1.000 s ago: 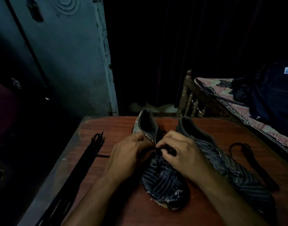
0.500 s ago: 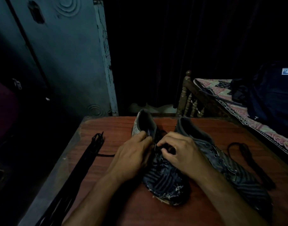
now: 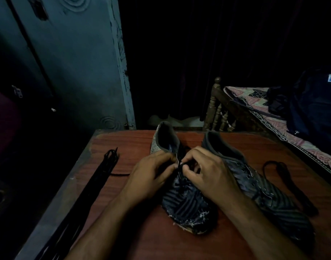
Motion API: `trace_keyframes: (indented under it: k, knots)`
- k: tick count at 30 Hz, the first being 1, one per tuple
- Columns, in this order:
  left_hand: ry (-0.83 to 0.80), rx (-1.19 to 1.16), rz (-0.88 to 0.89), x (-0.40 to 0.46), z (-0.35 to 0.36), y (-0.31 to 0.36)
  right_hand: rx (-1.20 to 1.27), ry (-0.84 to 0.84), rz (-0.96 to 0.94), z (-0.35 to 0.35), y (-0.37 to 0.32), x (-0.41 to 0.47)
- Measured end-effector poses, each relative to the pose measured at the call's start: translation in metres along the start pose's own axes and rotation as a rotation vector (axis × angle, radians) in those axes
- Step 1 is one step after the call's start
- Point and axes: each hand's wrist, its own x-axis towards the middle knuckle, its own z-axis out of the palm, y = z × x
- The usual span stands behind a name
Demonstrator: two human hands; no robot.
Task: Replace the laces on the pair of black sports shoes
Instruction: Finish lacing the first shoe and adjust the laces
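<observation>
Two dark striped sports shoes lie on a reddish wooden table, toes toward me. Over the left shoe both hands meet at its eyelet area. My left hand pinches the shoe's edge near the tongue. My right hand pinches a thin black lace that runs down the shoe's front. The right shoe lies beside it, partly hidden by my right forearm. A loose black lace loops on the table to the right of that shoe.
A bundle of black laces stretches along the table's left edge. A bed with a patterned cover and a dark bag stands at the right. A blue-grey door is at the back left. The room is dim.
My fingers have shifted slightly on the lace at the left shoe's eyelets; both hands stay in the same place. The shoes have not moved.
</observation>
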Motion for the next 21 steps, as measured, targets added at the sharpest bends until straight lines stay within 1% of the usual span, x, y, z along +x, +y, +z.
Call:
trace_keyframes:
  k: [2,5,7,11,13,16,19,21]
  knots:
    - [-0.005,-0.002,0.009,0.0,-0.001,-0.001,0.029,0.016,0.02,0.001,-0.001,0.0]
    - [-0.016,-0.009,-0.024,0.0,0.0,0.0,0.1,0.032,0.087,0.003,-0.003,0.0]
    - [-0.043,0.004,-0.051,0.002,0.001,0.002,0.129,0.005,0.104,0.003,-0.003,0.001]
    - [-0.047,0.029,-0.074,0.002,-0.002,0.006,0.128,-0.076,0.055,0.001,-0.003,0.0]
    - [0.026,-0.032,-0.131,0.002,-0.006,0.005,0.15,-0.111,0.05,0.0,-0.003,0.0]
    - [0.163,-0.18,-0.274,0.004,-0.014,0.0,0.179,-0.141,0.062,-0.002,-0.001,-0.001]
    - [0.19,-0.247,-0.344,0.004,-0.017,-0.002,0.16,-0.148,0.073,-0.001,0.0,-0.001]
    - [0.222,-0.216,-0.333,0.004,-0.017,-0.003,0.154,-0.148,0.078,-0.001,0.0,-0.001]
